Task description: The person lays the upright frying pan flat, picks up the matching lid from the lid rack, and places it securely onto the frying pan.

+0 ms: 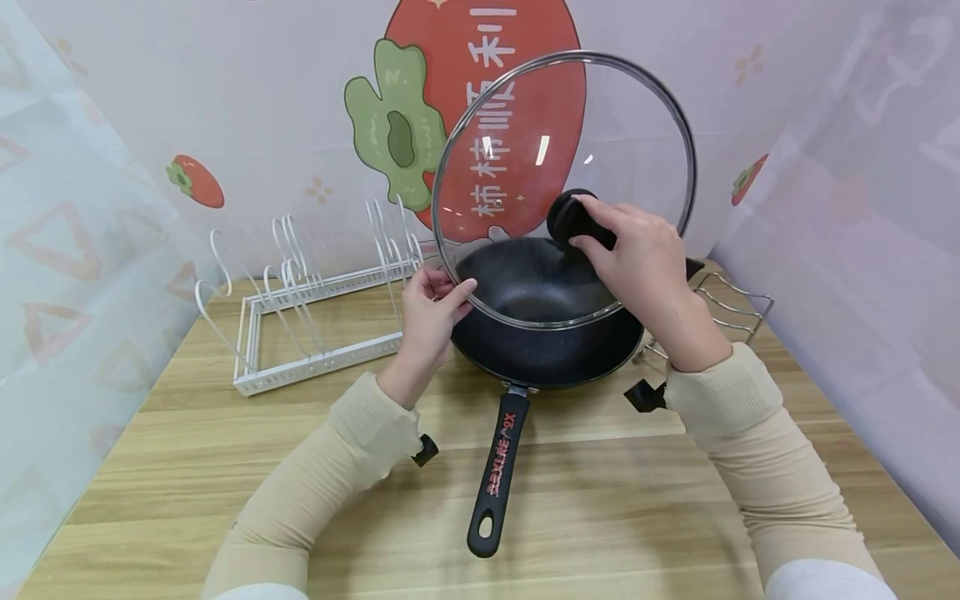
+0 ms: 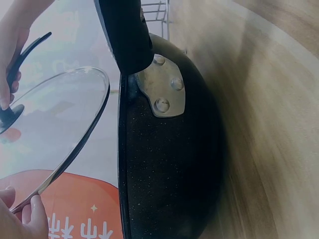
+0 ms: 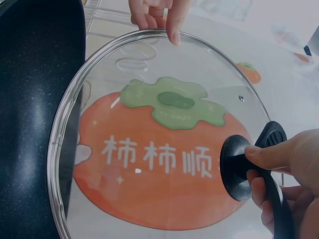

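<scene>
A round glass lid [image 1: 517, 312] with a steel rim is held tilted above a black wok [image 1: 547, 358]. My right hand [image 1: 637, 250] grips the lid's black knob [image 3: 234, 167], thumb on one side and fingers curled round the other. At the lid's left edge, my left hand [image 1: 435, 308] pinches the rim between thumb and fingers, as the right wrist view also shows [image 3: 159, 15]. The wok rests on the table, its long black handle [image 1: 498, 475] toward me. In the left wrist view, the lid [image 2: 75, 144] stands apart from the wok's rim.
A white rack [image 1: 322, 362] with upright loops stands on the wooden table [image 1: 585, 517] to the left. Behind my right forearm, a metal wire rack [image 1: 738, 312] is partly hidden. A cloth backdrop [image 1: 285, 100] with printed persimmons hangs behind the table.
</scene>
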The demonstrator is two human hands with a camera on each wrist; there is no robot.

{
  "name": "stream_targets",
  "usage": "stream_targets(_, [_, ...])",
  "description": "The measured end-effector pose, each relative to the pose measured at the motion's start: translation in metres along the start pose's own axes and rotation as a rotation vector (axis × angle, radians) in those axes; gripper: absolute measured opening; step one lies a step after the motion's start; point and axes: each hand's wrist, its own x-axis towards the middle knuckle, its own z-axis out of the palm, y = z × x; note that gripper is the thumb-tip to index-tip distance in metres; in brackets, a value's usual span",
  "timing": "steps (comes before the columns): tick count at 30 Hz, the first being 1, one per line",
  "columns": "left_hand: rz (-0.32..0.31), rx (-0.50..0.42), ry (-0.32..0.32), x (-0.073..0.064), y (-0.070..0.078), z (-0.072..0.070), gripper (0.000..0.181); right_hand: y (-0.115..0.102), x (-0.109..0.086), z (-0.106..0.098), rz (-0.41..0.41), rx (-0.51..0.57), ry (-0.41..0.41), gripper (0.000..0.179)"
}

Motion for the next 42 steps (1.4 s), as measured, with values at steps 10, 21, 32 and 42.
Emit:
stream_targets(10, [-0.020, -0.013, 0.004, 0.000, -0.002, -0.002, 0.028, -0.002, 0.004, -0.002, -0.008, -0.026, -0.033, 0.042])
stream_targets(21, [-0.046, -0.020, 0.014, -0.003, -0.003, -0.006, 0.027, -0.004, 0.009, -0.003, -0.009, -0.040, -0.080, 0.042])
stream_targets(32, [-0.069, -0.039, 0.037, -0.002, -0.002, -0.005, 0.028, -0.004, 0.014, -0.005, 0.035, -0.032, -0.132, 0.045])
stream_targets(42, [-0.080, -0.025, 0.038, -0.003, -0.002, -0.007, 0.027, -0.002, 0.017, -0.006, 0.087, -0.014, -0.175, 0.047])
